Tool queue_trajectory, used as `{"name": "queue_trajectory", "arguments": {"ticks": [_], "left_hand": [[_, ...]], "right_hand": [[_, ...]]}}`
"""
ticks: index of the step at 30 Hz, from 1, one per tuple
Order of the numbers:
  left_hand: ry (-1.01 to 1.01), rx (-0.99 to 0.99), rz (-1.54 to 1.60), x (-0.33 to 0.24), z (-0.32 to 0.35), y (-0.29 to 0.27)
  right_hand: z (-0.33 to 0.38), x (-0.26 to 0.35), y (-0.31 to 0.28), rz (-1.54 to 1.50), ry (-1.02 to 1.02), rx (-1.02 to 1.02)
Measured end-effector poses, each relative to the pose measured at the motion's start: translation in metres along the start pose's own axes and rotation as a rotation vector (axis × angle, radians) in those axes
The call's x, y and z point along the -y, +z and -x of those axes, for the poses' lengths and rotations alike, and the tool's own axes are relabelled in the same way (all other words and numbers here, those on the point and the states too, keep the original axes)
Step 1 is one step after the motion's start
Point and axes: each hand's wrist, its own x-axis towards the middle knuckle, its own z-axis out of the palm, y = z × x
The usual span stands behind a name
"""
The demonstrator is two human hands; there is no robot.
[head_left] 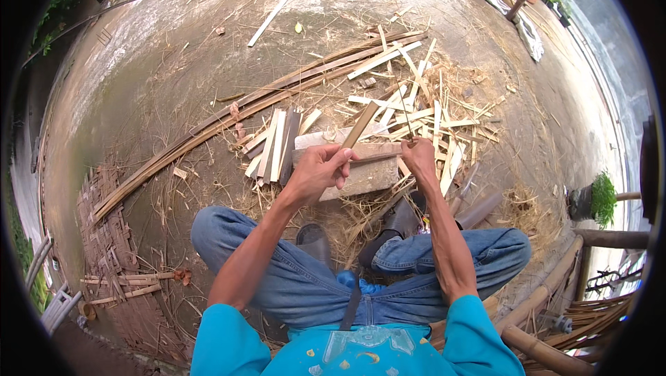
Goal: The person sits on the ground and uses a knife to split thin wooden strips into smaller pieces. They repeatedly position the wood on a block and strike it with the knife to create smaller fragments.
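My left hand (320, 172) is closed round the lower end of a brown bamboo strip (362, 125), which slants up and to the right. My right hand (419, 157) is also closed, its knuckles uppermost. From it a thin, dark, blade-like tool (404, 107) points away from me, seen nearly edge-on; its handle is hidden in the fist. Both hands are above a worn wooden block (361, 180) between my feet. Just left of the block lies a bunch of short split bamboo pieces (273, 146), pale and dark.
Beyond the block spreads a heap of pale bamboo slats (423, 112) and shavings. Long brown bamboo strips (208, 126) run diagonally across the ground. A torn woven mat (114, 237) lies at the left. Bamboo poles (548, 286) and a potted plant (602, 199) stand at the right.
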Motion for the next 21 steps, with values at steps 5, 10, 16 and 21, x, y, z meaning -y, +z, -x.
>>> {"name": "queue_trajectory", "arguments": {"ticks": [5, 10, 16, 21], "left_hand": [[-0.08, 0.003, 0.027, 0.019, -0.023, -0.024], [-0.092, 0.051, 0.064, 0.013, -0.018, -0.013], [-0.106, 0.07, -0.095, 0.004, -0.01, -0.011], [-0.08, 0.07, 0.145, 0.009, -0.014, -0.017]], "right_hand": [[0.035, 0.058, -0.015, -0.662, 0.087, 0.392], [0.04, 0.083, -0.007, -0.728, 0.047, 0.495], [0.045, 0.077, 0.011, -0.676, -0.05, 0.437], [0.059, 0.07, 0.016, -0.813, -0.002, 0.355]]}}
